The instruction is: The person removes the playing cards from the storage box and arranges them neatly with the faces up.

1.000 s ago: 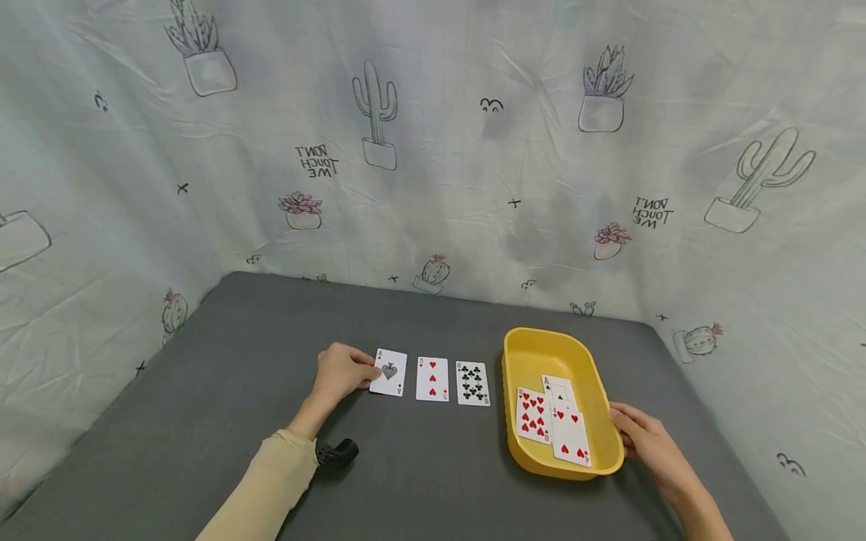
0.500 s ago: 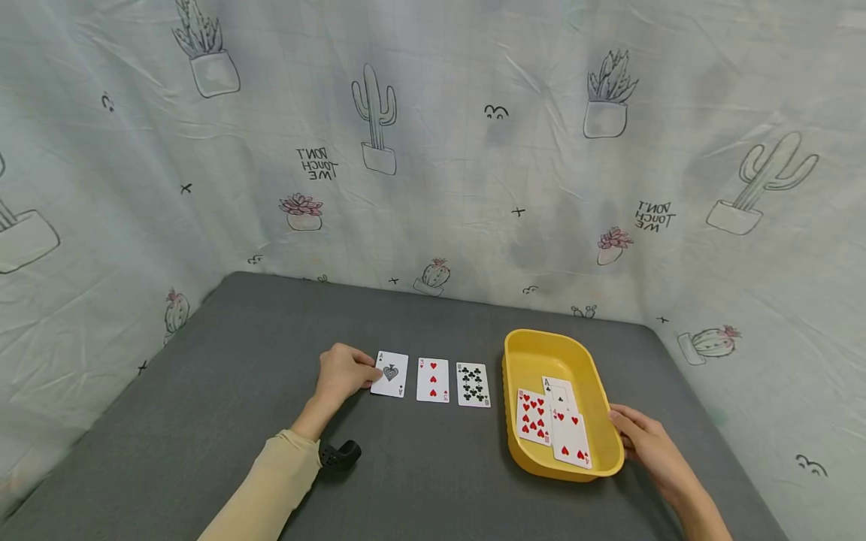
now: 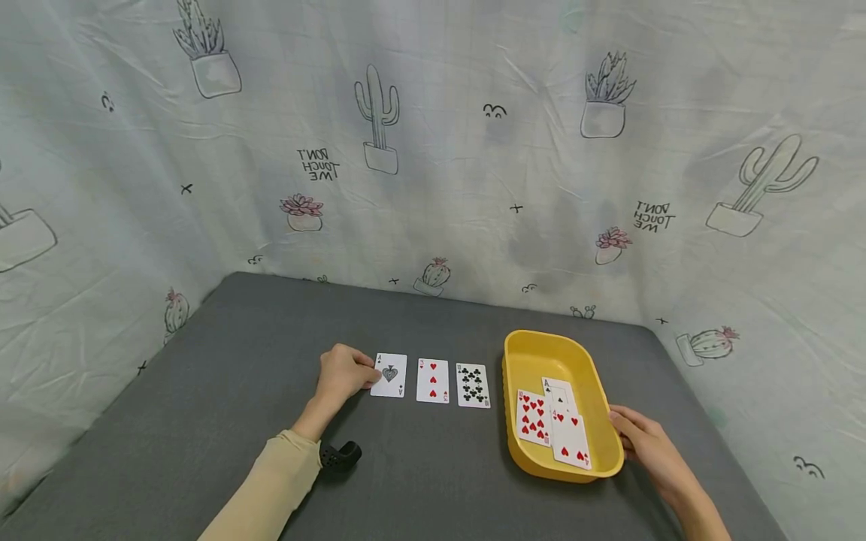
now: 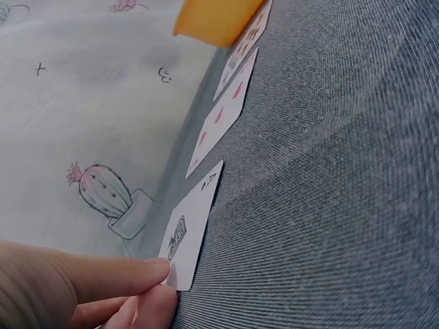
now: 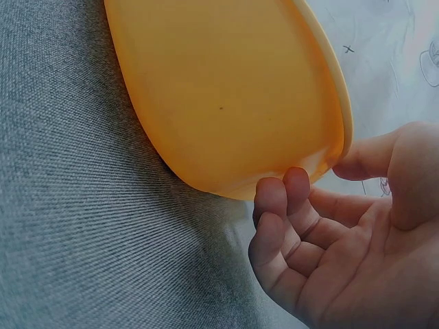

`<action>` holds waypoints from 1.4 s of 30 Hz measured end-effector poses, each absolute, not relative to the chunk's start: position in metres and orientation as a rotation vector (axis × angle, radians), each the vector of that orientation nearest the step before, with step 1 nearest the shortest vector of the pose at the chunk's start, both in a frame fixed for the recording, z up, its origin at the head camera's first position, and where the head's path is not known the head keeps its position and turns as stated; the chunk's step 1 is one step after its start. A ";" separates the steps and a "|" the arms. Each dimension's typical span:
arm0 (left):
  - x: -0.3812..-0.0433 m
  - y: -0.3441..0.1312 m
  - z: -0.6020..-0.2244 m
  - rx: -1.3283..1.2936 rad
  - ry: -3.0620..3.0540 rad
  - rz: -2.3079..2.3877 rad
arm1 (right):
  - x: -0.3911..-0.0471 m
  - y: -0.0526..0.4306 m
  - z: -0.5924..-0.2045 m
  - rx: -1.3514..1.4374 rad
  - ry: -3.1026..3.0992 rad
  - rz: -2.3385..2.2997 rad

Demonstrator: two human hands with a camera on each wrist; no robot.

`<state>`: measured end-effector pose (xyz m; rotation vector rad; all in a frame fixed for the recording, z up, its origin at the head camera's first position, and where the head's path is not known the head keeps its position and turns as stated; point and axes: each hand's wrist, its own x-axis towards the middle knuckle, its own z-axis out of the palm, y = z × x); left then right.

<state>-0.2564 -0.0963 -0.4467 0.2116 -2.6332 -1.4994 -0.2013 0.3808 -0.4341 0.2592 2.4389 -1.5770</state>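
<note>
My left hand (image 3: 343,373) pinches the left edge of an ace of spades (image 3: 396,364) between thumb and fingers. In the left wrist view the ace (image 4: 194,214) lies at the near end of a row of cards. Right of it, face up, are a three of hearts (image 3: 433,388) and a ten of clubs (image 3: 473,392). My right hand (image 3: 652,451) grips the right side of a yellow plastic tray (image 3: 541,342). The right wrist view shows the thumb at the rim and fingers curled against the outer wall (image 5: 226,137).
Inside the tray lie a ten of hearts (image 3: 533,421), an ace of clubs (image 3: 558,391) and a four of hearts (image 3: 571,443), partly overlapping. A dark grey cloth (image 3: 406,481) covers the table. A white curtain with cactus drawings (image 3: 460,165) hangs behind it.
The head view has shifted very slightly. Both hands, the cards and the tray stay in place.
</note>
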 end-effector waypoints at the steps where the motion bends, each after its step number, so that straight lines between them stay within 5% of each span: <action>1: -0.257 -0.096 -0.447 0.205 -2.631 -1.497 | -0.201 0.381 -0.434 0.258 2.439 -1.578; 11: -0.251 -0.067 -0.429 -0.011 -2.544 -1.683 | -0.199 0.382 -0.435 0.259 2.429 -1.591; 27: -0.215 0.092 -0.377 -0.557 -2.504 -2.207 | -0.198 0.386 -0.434 0.261 2.433 -1.608; 42: -0.220 0.155 -0.393 -0.114 -2.706 -2.235 | -0.201 0.382 -0.431 0.206 2.424 -1.639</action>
